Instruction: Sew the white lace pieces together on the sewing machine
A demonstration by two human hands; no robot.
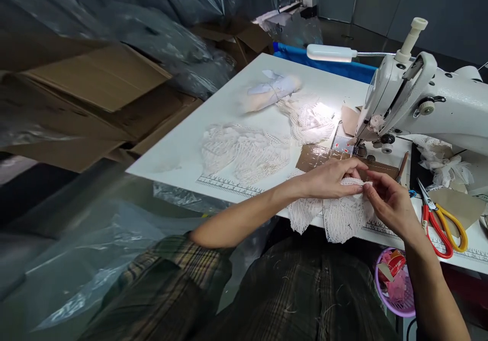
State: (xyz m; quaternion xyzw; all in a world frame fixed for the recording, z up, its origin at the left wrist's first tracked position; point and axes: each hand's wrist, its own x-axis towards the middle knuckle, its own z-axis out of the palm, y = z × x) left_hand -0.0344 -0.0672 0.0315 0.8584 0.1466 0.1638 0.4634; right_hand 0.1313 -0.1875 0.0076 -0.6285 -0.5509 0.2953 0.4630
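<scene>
Both hands pinch the gathered upper edge of a white lace piece [345, 219] at the front of the table. My left hand [331, 178] comes in from the left with its fingers closed on the lace. On the right side of that same edge, my right hand [391, 198] grips with thumb and fingers. The lace hangs down over the table's front edge. Just beyond the hands is the needle area of a white sewing machine [453, 107]. More lace lies on the table to the left, one pile [244, 150] nearer and another [310, 120] under the lamp light.
Red- and yellow-handled scissors [444, 221] lie to the right, beside a tan piece [457, 204]. A pale wrapped roll [272, 92] rests at the back. A lamp [331, 53] shines over the white table [179, 143]. Below hangs a purple basket [404, 308]; cardboard boxes [102, 76] stand left.
</scene>
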